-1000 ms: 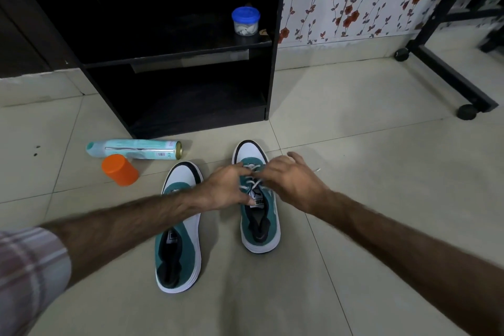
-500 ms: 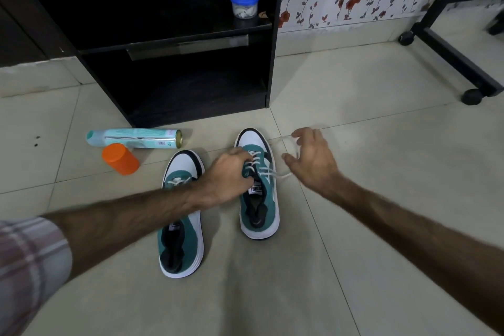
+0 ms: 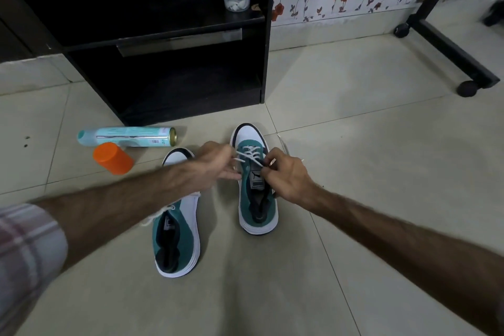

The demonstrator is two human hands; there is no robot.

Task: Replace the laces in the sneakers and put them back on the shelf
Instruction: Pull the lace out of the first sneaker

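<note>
Both hands pinch white lace: left hand [image 3: 215, 162], right hand [image 3: 286, 176], right sneaker [image 3: 255, 180]. Pull ends evenly, keep tongue centred.

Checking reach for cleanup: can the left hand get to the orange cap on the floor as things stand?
Probably yes. The orange plastic cap stands on bare tile to the left of the left hand, with nothing between them. But that hand is busy pinching the white lace on the right-side green-and-white sneaker, so it must let go first.
</note>
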